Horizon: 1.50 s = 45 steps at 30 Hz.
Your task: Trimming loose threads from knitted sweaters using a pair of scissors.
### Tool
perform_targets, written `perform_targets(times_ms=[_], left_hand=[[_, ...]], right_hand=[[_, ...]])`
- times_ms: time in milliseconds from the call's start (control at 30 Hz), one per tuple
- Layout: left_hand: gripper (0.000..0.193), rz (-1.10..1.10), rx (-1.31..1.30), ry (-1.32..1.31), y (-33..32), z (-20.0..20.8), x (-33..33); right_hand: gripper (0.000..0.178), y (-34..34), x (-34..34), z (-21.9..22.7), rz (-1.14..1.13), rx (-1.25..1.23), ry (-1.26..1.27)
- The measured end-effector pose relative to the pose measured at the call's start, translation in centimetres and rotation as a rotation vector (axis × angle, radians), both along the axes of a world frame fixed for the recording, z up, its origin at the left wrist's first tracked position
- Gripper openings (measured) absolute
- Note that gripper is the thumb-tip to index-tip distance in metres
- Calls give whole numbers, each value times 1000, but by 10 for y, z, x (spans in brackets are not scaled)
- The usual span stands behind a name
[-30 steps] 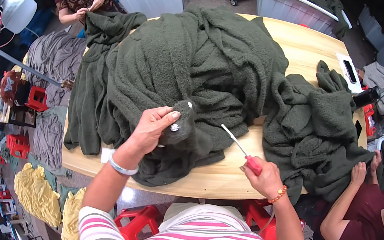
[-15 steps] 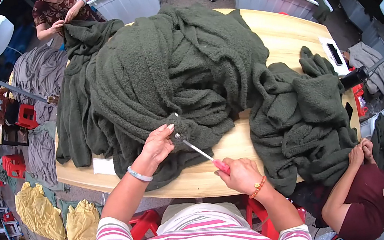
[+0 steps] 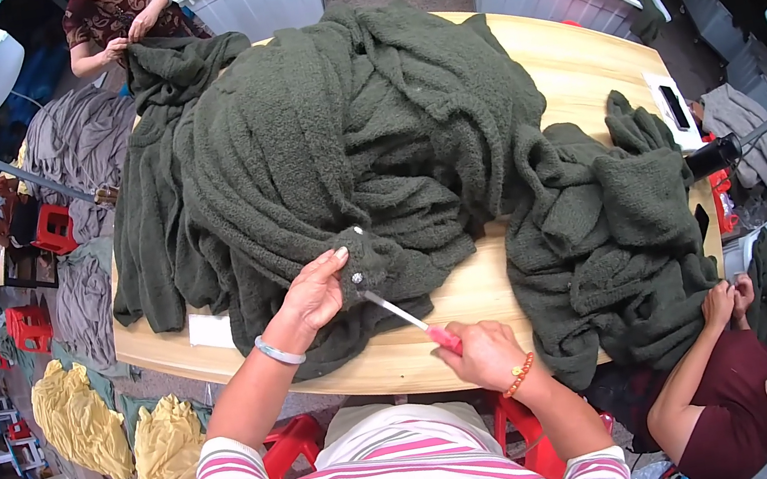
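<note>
Left hand (image 3: 313,292): grip narrow, thumb and fingers pinching an edge of dark green fleece cloth (image 3: 384,255) at the near side of the large heap, over the wooden desk (image 3: 564,47). Two small white spots showed on this edge, an upper one (image 3: 359,230) and a lower one (image 3: 357,278), both just beside the fingertips.

Right hand (image 3: 486,354): grip closed around the red handle of a slim-shafted hand tool (image 3: 404,315). The shaft slanted up and leftward, its tip at the cloth just below the lower spot; contact could not be told.

A second dark green fleece pile (image 3: 597,244) lay at the desk's right end, where a co-worker's hands (image 3: 719,303) were on its near edge. Another co-worker's hands (image 3: 148,21) held the cloth at the far left corner.
</note>
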<state>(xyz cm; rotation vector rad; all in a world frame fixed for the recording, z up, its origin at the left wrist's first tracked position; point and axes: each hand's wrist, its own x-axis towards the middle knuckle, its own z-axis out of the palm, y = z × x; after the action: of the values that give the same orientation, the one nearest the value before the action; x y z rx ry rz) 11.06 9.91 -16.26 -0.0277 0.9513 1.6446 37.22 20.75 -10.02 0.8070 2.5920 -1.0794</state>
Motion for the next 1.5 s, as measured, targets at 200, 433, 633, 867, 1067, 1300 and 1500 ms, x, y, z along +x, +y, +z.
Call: perform_targets(times_ms=[200, 433, 633, 867, 1067, 1300, 1500], left_hand=[[24, -206, -164, 408, -17, -14, 0], [21, -242, -228, 568, -33, -35, 2], [20, -193, -232, 432, -34, -27, 4], [17, -258, -232, 396, -44, -36, 2], [14, -226, -174, 341, -37, -30, 3], [15, -287, -124, 475, -27, -15, 16], [24, -514, 76, 569, -1, 42, 46]], right_hand=[[29, 4, 2, -9, -57, 81, -7], [31, -7, -2, -11, -34, 23, -54], [32, -10, -1, -11, -15, -13, -69], [32, -15, -2, -13, 0, -45, -113], [33, -11, -5, -3, 66, -88, -95], [42, 2, -5, -11, -68, -170, 187], [43, 21, -42, -23, -201, -968, 468]])
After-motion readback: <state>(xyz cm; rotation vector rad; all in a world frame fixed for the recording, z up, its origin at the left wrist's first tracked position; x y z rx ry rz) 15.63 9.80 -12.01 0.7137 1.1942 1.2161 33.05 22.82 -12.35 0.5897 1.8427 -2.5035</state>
